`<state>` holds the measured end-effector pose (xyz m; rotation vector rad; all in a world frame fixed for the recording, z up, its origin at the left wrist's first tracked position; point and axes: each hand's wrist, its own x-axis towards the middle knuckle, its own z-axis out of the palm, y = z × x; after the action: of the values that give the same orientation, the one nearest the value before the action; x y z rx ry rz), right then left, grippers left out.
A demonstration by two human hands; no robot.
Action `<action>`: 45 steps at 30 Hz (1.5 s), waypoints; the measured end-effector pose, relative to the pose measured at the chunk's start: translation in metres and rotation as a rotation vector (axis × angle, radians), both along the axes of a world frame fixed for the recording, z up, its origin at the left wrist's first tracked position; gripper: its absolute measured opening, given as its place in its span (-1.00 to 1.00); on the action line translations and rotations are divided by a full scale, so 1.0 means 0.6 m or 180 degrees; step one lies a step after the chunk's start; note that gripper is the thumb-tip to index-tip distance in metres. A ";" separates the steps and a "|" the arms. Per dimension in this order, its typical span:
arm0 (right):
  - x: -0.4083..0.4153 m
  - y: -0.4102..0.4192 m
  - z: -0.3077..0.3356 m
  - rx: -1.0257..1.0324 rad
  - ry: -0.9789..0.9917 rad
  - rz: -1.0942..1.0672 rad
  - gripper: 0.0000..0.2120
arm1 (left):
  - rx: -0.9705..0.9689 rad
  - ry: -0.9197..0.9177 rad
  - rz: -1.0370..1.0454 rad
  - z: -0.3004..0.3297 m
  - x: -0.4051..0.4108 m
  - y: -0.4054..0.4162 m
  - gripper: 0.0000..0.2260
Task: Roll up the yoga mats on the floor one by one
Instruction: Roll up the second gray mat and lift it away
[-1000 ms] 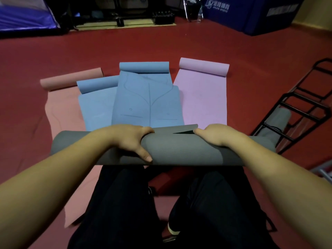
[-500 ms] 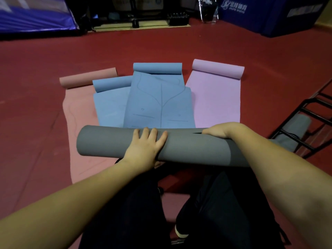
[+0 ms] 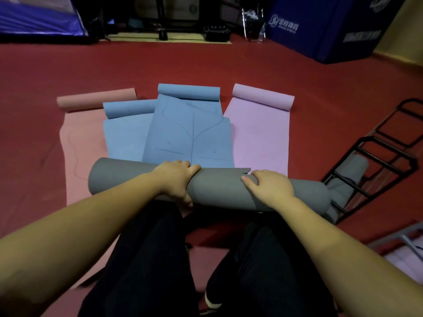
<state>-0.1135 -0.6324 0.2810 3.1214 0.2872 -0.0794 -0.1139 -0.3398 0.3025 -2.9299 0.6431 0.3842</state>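
A rolled grey yoga mat (image 3: 219, 187) lies crosswise in front of my knees. My left hand (image 3: 176, 181) grips it near the middle, fingers over the top and thumb underneath. My right hand (image 3: 270, 187) rests on top of the roll beside the mat's loose edge, fingers curved over it. Beyond lie several partly unrolled mats: a salmon mat (image 3: 77, 138) at the left, a light blue mat (image 3: 124, 133), a darker blue mat (image 3: 190, 131) with printed lines, and a lilac mat (image 3: 261, 131) at the right.
A black metal rack (image 3: 375, 156) stands on the red floor at the right, with another grey rolled mat (image 3: 348, 177) inside it. Dark blue padded blocks (image 3: 325, 26) and gym equipment line the far wall. My dark-trousered legs fill the foreground.
My left hand went from lying flat on the roll to gripping round it with the thumb underneath. My right hand slid onto the top of the roll. The view shifted slightly left.
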 end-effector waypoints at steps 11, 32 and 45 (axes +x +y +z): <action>0.025 0.014 0.011 0.0109 0.0168 0.0035 -0.37 | 0.0455 -0.1151 -0.0047 -0.059 -0.064 0.011 0.03; 0.055 -0.004 0.092 0.0660 0.2224 -0.0393 -0.52 | -0.0633 -0.0365 -0.0542 0.053 -0.069 0.010 -0.17; 0.084 0.001 0.073 0.0762 0.2028 -0.0464 -0.39 | 0.0081 -0.1444 -0.0214 -0.029 -0.086 -0.020 -0.12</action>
<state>-0.0632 -0.6317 0.3247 3.2415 0.0656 -1.1235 -0.1658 -0.3521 0.2850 -2.8104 0.6545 -0.2722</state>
